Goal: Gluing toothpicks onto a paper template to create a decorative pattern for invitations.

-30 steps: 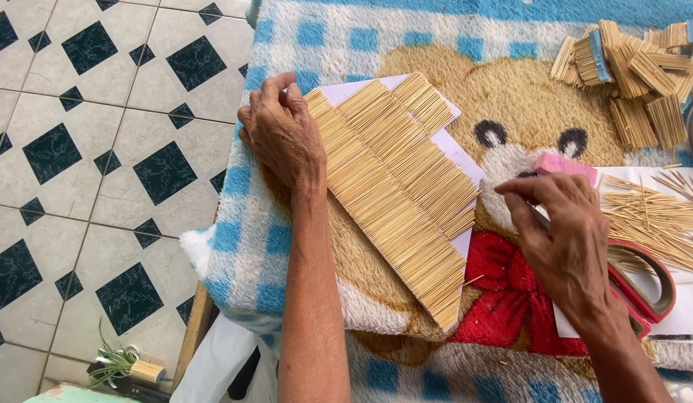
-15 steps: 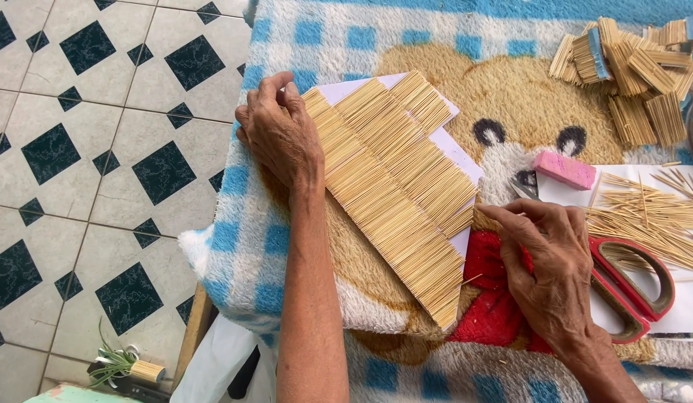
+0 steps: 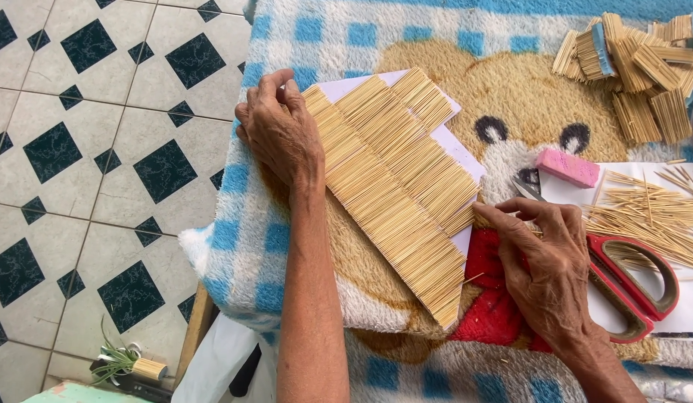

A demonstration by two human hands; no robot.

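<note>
On the fleecy blanket (image 3: 302, 37), both hands (image 3: 283, 134) (image 3: 544, 265) touch the stick panel (image 3: 395, 190).

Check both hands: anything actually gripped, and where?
Nothing lifted. Left hand presses flat on the upper left end of the stepped panel of pale thin sticks; right hand fingertips touch its lower right edge.

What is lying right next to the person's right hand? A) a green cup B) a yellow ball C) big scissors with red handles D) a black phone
C: the red-handled metal scissors lie on the white paper sheet beside the right hand, which touches the edge of the flat mat of thin wooden sticks.
</note>
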